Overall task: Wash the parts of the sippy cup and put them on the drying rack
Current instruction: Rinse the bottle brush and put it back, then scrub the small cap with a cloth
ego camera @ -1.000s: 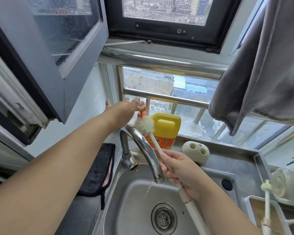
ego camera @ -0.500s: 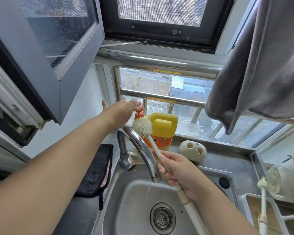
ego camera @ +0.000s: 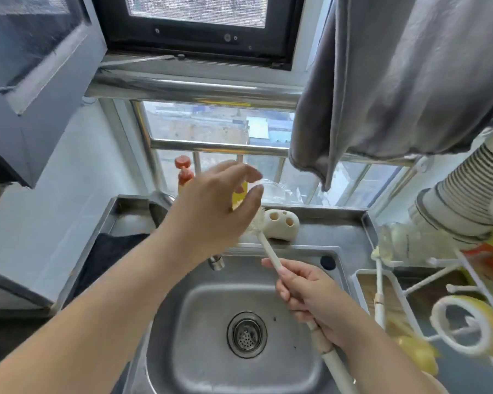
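left hand [ego camera: 211,206] spread loose above sink [ego camera: 199,365] rim, right hand [ego camera: 310,291] gripping brush [ego camera: 268,248] over basin

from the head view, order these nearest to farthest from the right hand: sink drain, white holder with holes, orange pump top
1. Sink drain, just left of and below the right hand.
2. White holder with holes, on the ledge behind the sink.
3. Orange pump top, far back left by the window.
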